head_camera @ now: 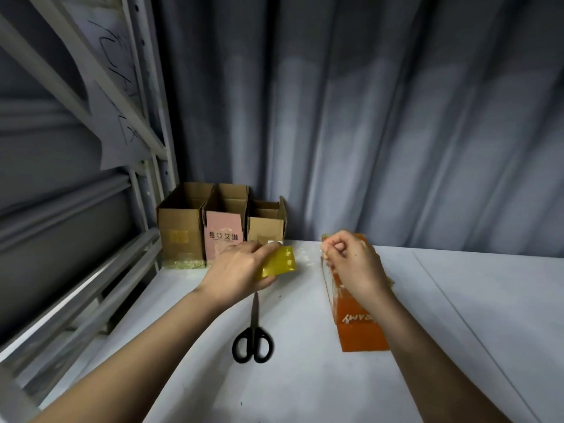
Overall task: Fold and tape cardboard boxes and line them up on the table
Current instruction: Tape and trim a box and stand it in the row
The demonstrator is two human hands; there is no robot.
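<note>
Gripping the yellow tape roll (279,261), the left hand (236,270) hovers beyond the scissors (252,337); right of them, the right hand (351,264) pinches the tape end above the orange box (360,325).

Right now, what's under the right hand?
The orange box lies on the table beneath the right hand, which pinches clear tape at its far end. The hand hides that end.
</note>
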